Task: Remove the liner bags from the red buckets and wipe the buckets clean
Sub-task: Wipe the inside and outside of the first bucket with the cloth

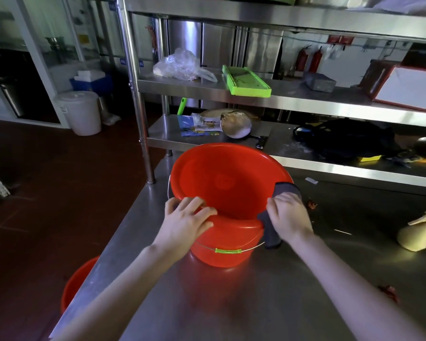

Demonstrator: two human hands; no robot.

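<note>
1. Found the red bucket (221,188) upright on the table (256,303), close to the table's left edge, with its wire handle (228,251) hanging down the near side.
2. Saw no liner bag inside, only bare red wall and floor with nothing in it. Judged the bag removal done for this bucket.
3. Noted the left hand (187,220) on the near-left rim, with fingers draped over the lip and thumb against the outer wall, holding the bucket steady.
4. Noted the right hand (289,212) at the near-right rim, clutching a dark cloth (271,235) folded over the lip, partly inside and partly trailing down the outer wall.
5. Judged the wiping under way at the rim. Could not tell how much of the inside or outside was already wiped. Made out no obvious dirt.
6. Spotted a second red bucket (76,284) on the floor below the table's left edge, mostly hidden by the table. Could not tell whether it held a liner. Judged it as work left.
7. Picked out a crumpled clear plastic bag (180,66) on the middle shelf (305,94) behind, with something pale inside. Could not tell whether it was a removed liner.
8. Marked a white lidded tub (80,112) on the floor farther left, closed, so could not see its contents.
9. Marked a pale tied pouch (418,233) on the table, well apart to the right.
</note>
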